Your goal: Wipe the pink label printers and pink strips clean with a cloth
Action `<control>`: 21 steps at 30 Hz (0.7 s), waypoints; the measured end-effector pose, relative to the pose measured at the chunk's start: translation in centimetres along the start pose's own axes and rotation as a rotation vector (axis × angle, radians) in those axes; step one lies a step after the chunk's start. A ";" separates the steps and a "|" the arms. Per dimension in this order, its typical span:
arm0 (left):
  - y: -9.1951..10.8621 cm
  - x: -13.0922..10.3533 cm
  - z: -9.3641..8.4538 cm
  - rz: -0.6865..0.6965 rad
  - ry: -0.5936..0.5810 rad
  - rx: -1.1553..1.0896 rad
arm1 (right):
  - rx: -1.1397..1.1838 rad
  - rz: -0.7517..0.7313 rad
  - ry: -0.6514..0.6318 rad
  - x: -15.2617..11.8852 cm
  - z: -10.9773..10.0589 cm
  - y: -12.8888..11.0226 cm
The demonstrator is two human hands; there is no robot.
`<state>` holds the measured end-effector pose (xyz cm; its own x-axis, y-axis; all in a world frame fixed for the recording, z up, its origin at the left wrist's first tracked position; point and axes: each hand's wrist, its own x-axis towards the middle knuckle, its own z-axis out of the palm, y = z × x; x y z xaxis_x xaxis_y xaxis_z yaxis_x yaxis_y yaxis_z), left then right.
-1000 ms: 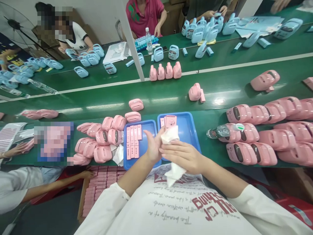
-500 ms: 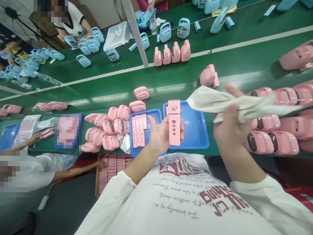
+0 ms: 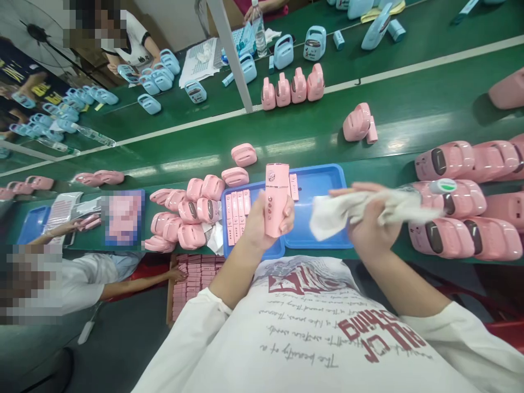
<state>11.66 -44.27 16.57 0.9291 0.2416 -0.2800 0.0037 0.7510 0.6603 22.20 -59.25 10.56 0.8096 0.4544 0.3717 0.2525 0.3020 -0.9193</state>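
Note:
My left hand (image 3: 258,221) is closed around a pink box-shaped piece (image 3: 277,199) with a round picture and a column of small dark marks, held upright over the trays. A crumpled white cloth (image 3: 356,210) is gripped in my right hand (image 3: 376,224), a short way to the right and slightly blurred. Beneath the hands lie a left blue tray (image 3: 278,250), holding several slim pink pieces (image 3: 238,210), and a right blue tray (image 3: 339,199) with one small pink piece (image 3: 293,187) in it.
Pink handled cases (image 3: 444,237) stack at the right, and more pink cases (image 3: 192,234) crowd left of the trays. A metal post (image 3: 231,54) rises beyond. At left, a co-worker's arm (image 3: 139,284) reaches to a box of pink pieces (image 3: 192,284). Light-blue cases (image 3: 158,79) stand across the table.
The pink piece in my left hand has shifted left and turned slightly, its side now showing. My right hand and the cloth have come lower and a little left.

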 end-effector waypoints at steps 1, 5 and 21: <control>-0.1 0.0 -0.1 -0.007 -0.005 0.006 | 0.056 0.063 0.106 0.8 -0.3 0.1; -1.4 0.0 -0.1 -0.007 0.085 0.016 | 0.152 0.210 0.290 2.9 0.2 -0.8; -3.3 1.2 1.0 -0.206 0.270 -0.104 | -0.394 -0.608 -0.402 0.5 2.7 0.3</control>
<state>13.15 -47.07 14.80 0.7816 0.2217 -0.5831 0.1303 0.8561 0.5001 21.24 -56.65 10.87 0.2395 0.5944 0.7677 0.8130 0.3095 -0.4933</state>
